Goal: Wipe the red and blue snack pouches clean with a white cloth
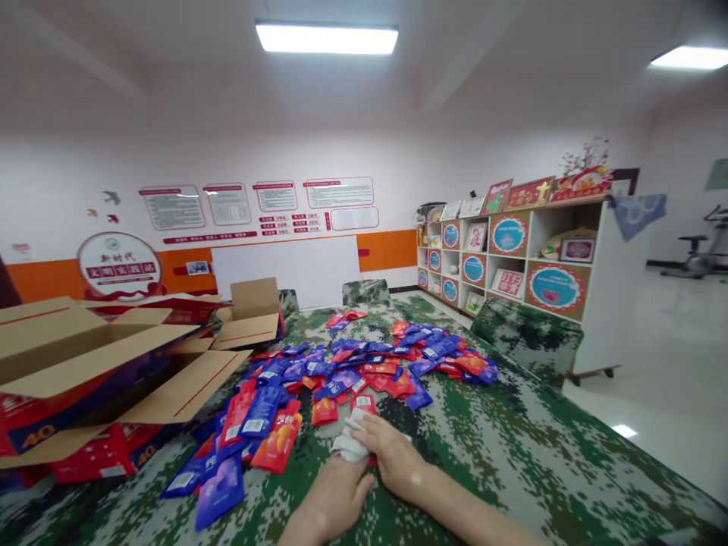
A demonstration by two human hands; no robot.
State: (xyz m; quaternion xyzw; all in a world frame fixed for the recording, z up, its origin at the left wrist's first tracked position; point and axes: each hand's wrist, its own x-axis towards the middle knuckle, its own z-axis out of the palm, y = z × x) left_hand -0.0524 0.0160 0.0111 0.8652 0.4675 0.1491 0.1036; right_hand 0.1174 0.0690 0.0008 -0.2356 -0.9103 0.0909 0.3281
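Both my hands rest on the camouflage-cloth table [512, 447] near its front edge. My left hand [334, 497] and my right hand [390, 455] close together on a small crumpled white thing [349, 444], perhaps a cloth or paper. Just beyond them lies a wide heap of small red and blue sachets [364, 368]. More blue and red sachets [239, 440] trail toward the left front. One red sachet [324, 411] lies just past my left hand.
Open cardboard boxes [85, 371] with red and blue print stand at the left, another open box [253, 311] behind them. A shelf unit [512, 258] with framed pictures stands at the right. An exercise bike [702, 246] is far right, over pale floor.
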